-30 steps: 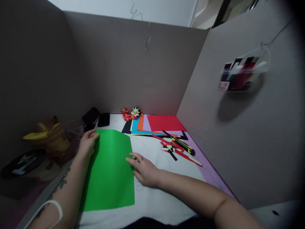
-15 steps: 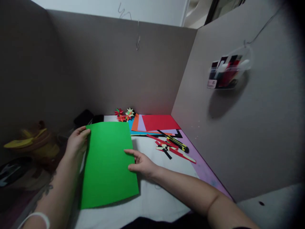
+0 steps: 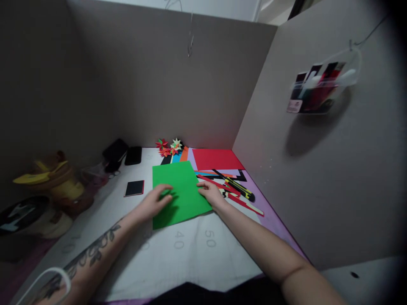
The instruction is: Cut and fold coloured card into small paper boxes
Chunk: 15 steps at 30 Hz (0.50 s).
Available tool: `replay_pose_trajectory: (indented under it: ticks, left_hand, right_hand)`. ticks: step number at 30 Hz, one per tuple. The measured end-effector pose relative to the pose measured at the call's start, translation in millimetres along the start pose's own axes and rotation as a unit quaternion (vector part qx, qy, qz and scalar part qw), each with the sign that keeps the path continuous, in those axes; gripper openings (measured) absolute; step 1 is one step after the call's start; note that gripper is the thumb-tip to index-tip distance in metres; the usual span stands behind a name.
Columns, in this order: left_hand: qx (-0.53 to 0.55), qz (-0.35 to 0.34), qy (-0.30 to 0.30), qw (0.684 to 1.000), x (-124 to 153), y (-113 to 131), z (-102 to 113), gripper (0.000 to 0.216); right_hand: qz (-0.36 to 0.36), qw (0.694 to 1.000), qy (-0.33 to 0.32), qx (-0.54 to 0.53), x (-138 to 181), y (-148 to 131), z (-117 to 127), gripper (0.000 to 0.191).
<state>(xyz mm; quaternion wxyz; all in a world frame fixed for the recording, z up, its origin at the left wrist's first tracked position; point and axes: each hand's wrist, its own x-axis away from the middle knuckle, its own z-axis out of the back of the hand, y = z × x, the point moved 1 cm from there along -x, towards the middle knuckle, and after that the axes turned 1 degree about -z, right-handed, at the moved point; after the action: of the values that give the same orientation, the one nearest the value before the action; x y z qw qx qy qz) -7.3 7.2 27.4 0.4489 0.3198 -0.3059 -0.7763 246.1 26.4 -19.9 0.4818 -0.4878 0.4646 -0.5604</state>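
A green sheet of paper [image 3: 181, 180] lies at a slant over the middle of the white table cover, its far part overlapping other coloured sheets. My left hand [image 3: 155, 202] hovers over its left side, thumb and fingers apart, casting a shadow on it. At the right edge of the sheet is my right hand [image 3: 210, 194], thumb and forefinger on top; its other fingers are hidden. Just beyond that hand lie red, cream and black paper strips [image 3: 244, 204] and a black and yellow utility knife [image 3: 240, 188].
Behind are a red sheet [image 3: 216, 159] on a paper stack and several folded paper stars [image 3: 164, 151]. A small dark red-edged square [image 3: 134, 188], a black case [image 3: 133, 156] and pots [image 3: 63, 182] stand left. A clear holder [image 3: 318, 91] hangs on the right wall.
The green sheet has come down and away from me onto the table. My left hand has let go of its left edge. The small dark square has come into view.
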Motion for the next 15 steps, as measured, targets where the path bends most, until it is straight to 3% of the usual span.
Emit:
replay_pose_trajectory:
  ticks: [1,3,6,8,11,15]
  left_hand:
    - [-0.035,-0.042,-0.084,0.995,7,8,-10,0.035]
    - [-0.111,-0.076,-0.179,0.975,17,17,-26,0.049]
    - [-0.175,-0.077,-0.211,0.959,23,18,-37,0.056]
    - [-0.185,-0.076,-0.210,0.957,24,15,-38,0.054]
    - [-0.187,-0.072,-0.208,0.957,22,11,-37,0.052]
    - [-0.192,-0.066,-0.207,0.957,23,11,-32,0.051]
  right_hand:
    - [-0.006,1.000,-0.012,-0.010,1,-2,1,0.030]
    - [-0.032,0.999,-0.034,-0.023,4,-6,4,0.030]
    - [-0.092,0.992,-0.086,-0.023,11,-11,18,0.033]
    - [-0.078,0.988,-0.135,0.003,17,-13,31,0.036]
    - [0.056,0.975,-0.179,0.118,23,-11,46,0.040]
    - [0.261,0.907,-0.163,0.289,29,-7,46,0.037]
